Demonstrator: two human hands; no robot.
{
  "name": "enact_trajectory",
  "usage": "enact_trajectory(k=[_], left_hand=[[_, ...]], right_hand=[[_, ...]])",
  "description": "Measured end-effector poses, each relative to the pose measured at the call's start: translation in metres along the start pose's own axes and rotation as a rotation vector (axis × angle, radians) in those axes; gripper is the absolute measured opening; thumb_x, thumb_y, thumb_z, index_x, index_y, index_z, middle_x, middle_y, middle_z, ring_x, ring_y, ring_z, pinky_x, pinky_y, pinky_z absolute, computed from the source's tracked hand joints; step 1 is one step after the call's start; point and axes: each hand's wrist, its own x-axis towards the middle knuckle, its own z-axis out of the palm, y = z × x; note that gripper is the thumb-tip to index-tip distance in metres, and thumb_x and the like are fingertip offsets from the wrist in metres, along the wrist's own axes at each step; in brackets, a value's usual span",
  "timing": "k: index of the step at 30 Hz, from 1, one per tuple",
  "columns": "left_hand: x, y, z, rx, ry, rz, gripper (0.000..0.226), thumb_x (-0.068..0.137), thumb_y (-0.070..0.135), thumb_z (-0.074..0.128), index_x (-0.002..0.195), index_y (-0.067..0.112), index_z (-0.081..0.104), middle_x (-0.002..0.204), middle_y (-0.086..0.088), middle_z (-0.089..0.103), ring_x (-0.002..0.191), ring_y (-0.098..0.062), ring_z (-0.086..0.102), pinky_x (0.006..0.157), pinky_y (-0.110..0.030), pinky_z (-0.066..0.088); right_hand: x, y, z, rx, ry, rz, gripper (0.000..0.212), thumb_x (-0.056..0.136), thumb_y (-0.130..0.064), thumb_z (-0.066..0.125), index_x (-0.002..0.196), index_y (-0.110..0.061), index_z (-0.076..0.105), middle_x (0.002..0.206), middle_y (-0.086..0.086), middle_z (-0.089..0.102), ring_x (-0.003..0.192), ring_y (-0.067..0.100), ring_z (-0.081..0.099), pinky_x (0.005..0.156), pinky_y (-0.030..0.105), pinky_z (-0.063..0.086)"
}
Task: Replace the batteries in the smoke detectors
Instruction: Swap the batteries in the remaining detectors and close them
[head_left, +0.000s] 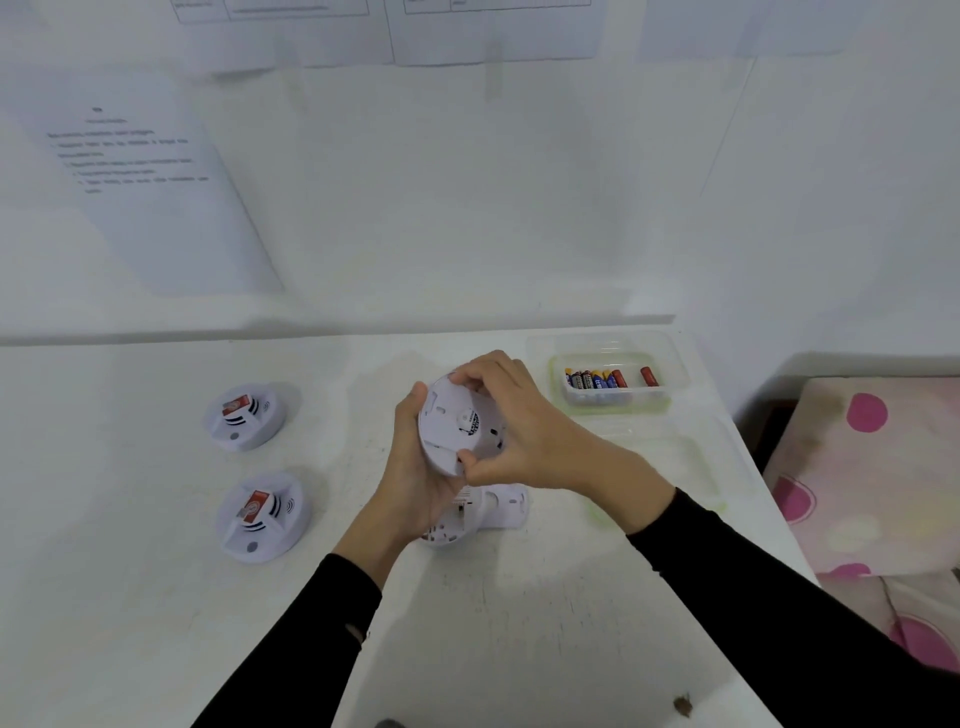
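Observation:
I hold a round white smoke detector (448, 423) above the table, its back plate turned toward me. My left hand (415, 483) cups it from below and behind. My right hand (511, 421) grips its rim, fingertips at the top edge and thumb at the lower edge. Under my hands another white detector part (480, 512) lies on the table. Two more detectors sit at the left, one farther back (245, 415) and one nearer (264, 515), each face up with a red label. A clear tray (613, 397) at the back right holds several batteries (597, 379).
A white table (156, 597) runs to a white wall with taped paper sheets (150, 176). A second clear tray (680, 467) lies right of my hands. A pink dotted cloth (872, 467) lies beyond the table's right edge. A small dark scrap (683, 704) sits near the front edge.

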Motion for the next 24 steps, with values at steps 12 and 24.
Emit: enact_trajectory(k=[12, 24], left_hand=[[-0.021, 0.061, -0.056, -0.096, 0.079, -0.027, 0.063, 0.098, 0.059, 0.034, 0.122, 0.013, 0.070, 0.132, -0.017, 0.062, 0.118, -0.029, 0.062, 0.090, -0.041, 0.055], [-0.039, 0.130, -0.147, -0.323, 0.256, 0.076, 0.068, 0.091, 0.059, 0.047, 0.137, 0.010, 0.053, 0.132, -0.024, 0.060, 0.122, -0.044, 0.056, 0.091, -0.054, 0.054]], right_hand=[[0.052, -0.044, 0.041, 0.130, 0.080, 0.024, 0.065, 0.065, -0.022, 0.072, 0.123, -0.018, 0.043, 0.117, -0.003, 0.040, 0.107, 0.013, 0.040, 0.092, 0.018, 0.038], [0.122, 0.005, 0.118, -0.182, -0.197, 0.352, 0.064, 0.069, -0.017, 0.072, 0.125, -0.020, 0.043, 0.117, -0.003, 0.045, 0.112, 0.019, 0.043, 0.090, 0.029, 0.026]])
